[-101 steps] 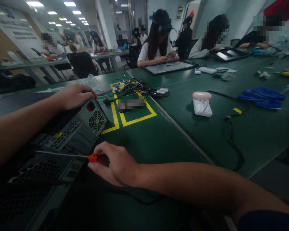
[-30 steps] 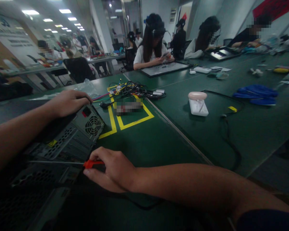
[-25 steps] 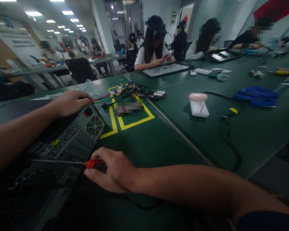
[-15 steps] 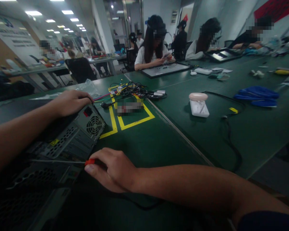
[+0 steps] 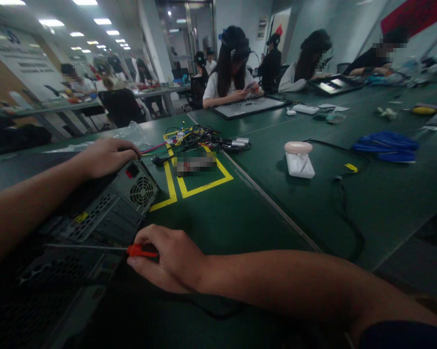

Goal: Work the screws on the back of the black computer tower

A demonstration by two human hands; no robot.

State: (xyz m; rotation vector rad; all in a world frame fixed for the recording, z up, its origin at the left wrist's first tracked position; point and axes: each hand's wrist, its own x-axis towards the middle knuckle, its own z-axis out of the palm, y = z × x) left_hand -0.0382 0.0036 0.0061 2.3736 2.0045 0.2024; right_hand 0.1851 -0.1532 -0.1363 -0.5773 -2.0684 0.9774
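Cables point(image 5: 204, 137) beyond, cord point(image 5: 220, 318) nearer, right hand point(image 5: 175, 259) pinched on screwdriver point(image 5: 136, 250), left hand point(image 5: 105, 157) flat atop computer case point(image 5: 109, 212).

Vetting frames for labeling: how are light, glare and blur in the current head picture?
Head view: the lower part of the computer case sinks into deep shadow, where the tip of the screwdriver is hard to make out; head view: ceiling lights are blown out; head view: the wall sign is too soft to read, and pixelation masks an item inside the yellow tape.

Dim foreground, bright ceiling lights point(image 5: 51, 23)
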